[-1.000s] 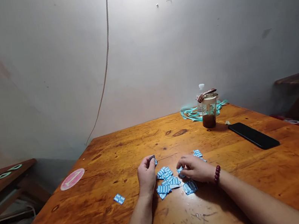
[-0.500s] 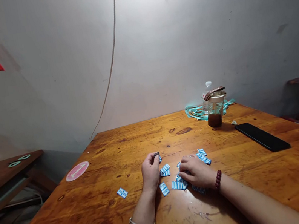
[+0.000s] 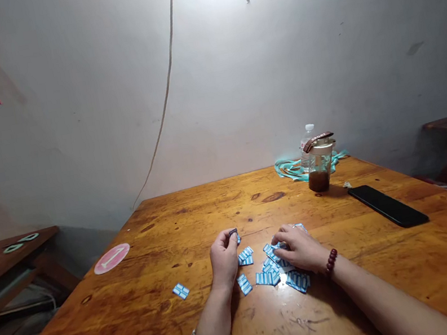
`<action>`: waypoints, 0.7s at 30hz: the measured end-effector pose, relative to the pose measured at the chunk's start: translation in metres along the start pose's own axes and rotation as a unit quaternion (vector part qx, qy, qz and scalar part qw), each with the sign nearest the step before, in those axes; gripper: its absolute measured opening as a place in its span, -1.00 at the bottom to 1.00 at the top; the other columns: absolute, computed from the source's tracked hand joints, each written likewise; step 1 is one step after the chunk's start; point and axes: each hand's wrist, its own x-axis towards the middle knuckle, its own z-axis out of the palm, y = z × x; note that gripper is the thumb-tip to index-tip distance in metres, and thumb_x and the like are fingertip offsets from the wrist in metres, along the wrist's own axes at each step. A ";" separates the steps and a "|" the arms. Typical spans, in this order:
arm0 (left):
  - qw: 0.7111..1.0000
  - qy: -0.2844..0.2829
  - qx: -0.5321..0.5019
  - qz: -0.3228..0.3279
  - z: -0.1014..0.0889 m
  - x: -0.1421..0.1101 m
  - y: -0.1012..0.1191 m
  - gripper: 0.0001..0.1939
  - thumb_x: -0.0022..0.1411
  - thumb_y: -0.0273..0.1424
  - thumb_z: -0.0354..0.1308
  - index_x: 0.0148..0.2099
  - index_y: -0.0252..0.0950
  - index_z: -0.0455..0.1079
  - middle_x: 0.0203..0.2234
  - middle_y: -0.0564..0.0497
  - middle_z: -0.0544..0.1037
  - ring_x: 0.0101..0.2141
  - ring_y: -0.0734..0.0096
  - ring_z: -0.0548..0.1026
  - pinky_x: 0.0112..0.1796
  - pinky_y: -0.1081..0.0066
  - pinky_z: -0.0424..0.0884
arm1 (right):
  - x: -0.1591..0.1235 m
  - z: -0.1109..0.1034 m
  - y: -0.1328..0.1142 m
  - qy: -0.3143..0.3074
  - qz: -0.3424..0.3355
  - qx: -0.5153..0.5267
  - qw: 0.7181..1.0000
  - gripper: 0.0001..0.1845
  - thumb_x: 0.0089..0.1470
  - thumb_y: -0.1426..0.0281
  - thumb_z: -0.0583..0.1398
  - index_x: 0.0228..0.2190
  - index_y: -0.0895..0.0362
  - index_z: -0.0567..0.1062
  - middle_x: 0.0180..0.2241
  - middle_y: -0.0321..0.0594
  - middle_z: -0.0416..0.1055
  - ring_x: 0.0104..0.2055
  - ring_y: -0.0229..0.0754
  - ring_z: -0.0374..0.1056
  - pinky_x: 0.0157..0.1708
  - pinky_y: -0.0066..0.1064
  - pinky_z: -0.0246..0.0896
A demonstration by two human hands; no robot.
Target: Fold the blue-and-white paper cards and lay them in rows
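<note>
Small blue-and-white striped cards (image 3: 266, 278) lie in a loose, overlapping pile on the wooden table (image 3: 156, 327). My left hand (image 3: 223, 259) is closed, thumb against fingers, on a small card (image 3: 233, 231) whose dark edge shows at the fingertips. Over the pile is my right hand (image 3: 301, 247), its fingers apart and bent down onto the cards; the palm hides some of them. Between the hands lie more cards, including a single card (image 3: 244, 284) nearer to me. One card (image 3: 181, 291) lies apart, left of my left forearm.
A black phone (image 3: 388, 205) lies to the right. Behind it stand a strapped cup (image 3: 319, 174) with brown contents and a clear bottle (image 3: 306, 156), by turquoise ribbon (image 3: 288, 170). A pink round sticker (image 3: 112, 259) is at the left edge. The wall closes off the back.
My right hand has shifted slightly right and its fingers have spread, so more cards of the pile show. My left hand keeps its card in nearly the same place.
</note>
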 end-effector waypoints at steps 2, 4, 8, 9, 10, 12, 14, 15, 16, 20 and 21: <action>1.000 0.000 -0.005 -0.002 0.000 -0.001 0.001 -0.76 0.01 -0.28 0.07 -0.35 -0.35 0.38 -0.53 0.03 0.44 -0.46 0.44 0.39 -0.40 0.47 0.29 | -0.002 0.000 -0.004 -0.025 -0.030 0.001 0.999 -0.70 -0.13 0.24 0.15 -0.28 0.03 0.42 -0.32 -0.23 0.28 -0.23 -0.17 0.16 -0.20 -0.35 -0.09; 1.000 -0.007 -0.007 0.001 0.000 -0.002 0.003 -0.77 0.01 -0.28 0.07 -0.35 -0.35 0.38 -0.53 0.03 0.44 -0.47 0.45 0.38 -0.40 0.48 0.28 | -0.005 0.000 -0.012 -0.048 -0.063 0.002 0.997 -0.64 -0.20 0.22 0.19 -0.26 -0.01 0.41 -0.31 -0.26 0.27 -0.21 -0.16 0.14 -0.15 -0.32 -0.12; 1.000 -0.021 -0.001 0.011 0.000 -0.002 0.004 -0.78 0.03 -0.28 0.06 -0.37 -0.34 0.37 -0.55 0.06 0.42 -0.49 0.48 0.36 -0.42 0.50 0.27 | -0.007 0.004 -0.026 -0.066 -0.092 0.023 0.993 -0.76 -0.20 0.28 0.20 -0.36 -0.01 0.45 -0.33 -0.29 0.28 -0.25 -0.20 0.16 -0.20 -0.36 -0.10; 1.000 -0.022 0.001 0.012 0.000 -0.002 0.004 -0.79 0.03 -0.28 0.05 -0.38 -0.34 0.37 -0.56 0.07 0.42 -0.49 0.48 0.36 -0.43 0.50 0.27 | -0.006 0.005 -0.026 -0.059 -0.091 0.033 0.994 -0.83 -0.18 0.33 0.18 -0.41 0.02 0.45 -0.35 -0.30 0.29 -0.26 -0.22 0.17 -0.21 -0.38 -0.09; 1.000 -0.022 0.004 0.013 0.000 -0.002 0.003 -0.79 0.03 -0.28 0.05 -0.38 -0.33 0.37 -0.56 0.07 0.42 -0.49 0.48 0.36 -0.43 0.50 0.27 | -0.005 0.006 -0.024 -0.049 -0.087 0.046 0.994 -0.88 -0.16 0.37 0.16 -0.46 0.05 0.45 -0.38 -0.31 0.31 -0.28 -0.24 0.18 -0.23 -0.39 -0.08; 1.000 -0.022 0.008 0.015 0.000 -0.001 0.002 -0.79 0.03 -0.29 0.05 -0.37 -0.33 0.37 -0.55 0.06 0.43 -0.49 0.48 0.37 -0.42 0.50 0.27 | -0.001 0.007 -0.016 -0.028 -0.066 0.080 0.994 -0.91 -0.13 0.44 0.11 -0.53 0.12 0.43 -0.47 -0.32 0.32 -0.37 -0.29 0.19 -0.30 -0.45 -0.04; 1.000 -0.024 0.008 0.016 0.000 -0.001 0.000 -0.78 0.04 -0.29 0.04 -0.36 -0.34 0.37 -0.53 0.05 0.43 -0.47 0.47 0.37 -0.41 0.49 0.27 | 0.003 0.008 -0.006 -0.008 -0.024 0.123 0.992 -0.88 -0.09 0.45 0.07 -0.55 0.16 0.40 -0.55 -0.33 0.30 -0.46 -0.33 0.17 -0.42 -0.51 -0.02; 1.000 -0.025 0.006 0.015 0.000 -0.001 -0.001 -0.78 0.04 -0.29 0.04 -0.36 -0.34 0.37 -0.53 0.05 0.43 -0.47 0.46 0.38 -0.41 0.49 0.28 | 0.005 0.008 -0.001 0.001 -0.002 0.145 0.989 -0.86 -0.07 0.44 0.05 -0.56 0.17 0.39 -0.58 -0.34 0.29 -0.50 -0.34 0.15 -0.48 -0.53 -0.03; 1.000 -0.027 0.005 0.013 0.000 0.000 -0.001 -0.78 0.04 -0.29 0.04 -0.36 -0.35 0.37 -0.53 0.04 0.43 -0.47 0.46 0.38 -0.40 0.48 0.28 | 0.006 0.009 0.003 0.008 0.019 0.166 0.986 -0.83 -0.06 0.42 0.03 -0.56 0.18 0.38 -0.59 -0.34 0.28 -0.53 -0.35 0.14 -0.53 -0.55 -0.05; 0.999 -0.032 0.002 0.003 0.001 -0.001 -0.001 -0.77 0.03 -0.28 0.05 -0.35 -0.35 0.37 -0.53 0.03 0.44 -0.46 0.44 0.39 -0.39 0.47 0.29 | 0.008 0.013 0.006 0.014 0.047 0.213 0.976 -0.78 -0.04 0.38 0.01 -0.59 0.20 0.37 -0.63 -0.36 0.24 -0.57 -0.37 0.11 -0.60 -0.57 -0.08; 0.999 -0.034 0.000 0.001 0.001 -0.001 0.000 -0.77 0.02 -0.28 0.05 -0.35 -0.35 0.37 -0.53 0.03 0.44 -0.47 0.44 0.39 -0.39 0.46 0.29 | 0.007 0.014 0.005 0.007 0.042 0.214 0.976 -0.77 -0.04 0.38 0.02 -0.60 0.20 0.37 -0.64 -0.37 0.24 -0.57 -0.37 0.11 -0.60 -0.57 -0.08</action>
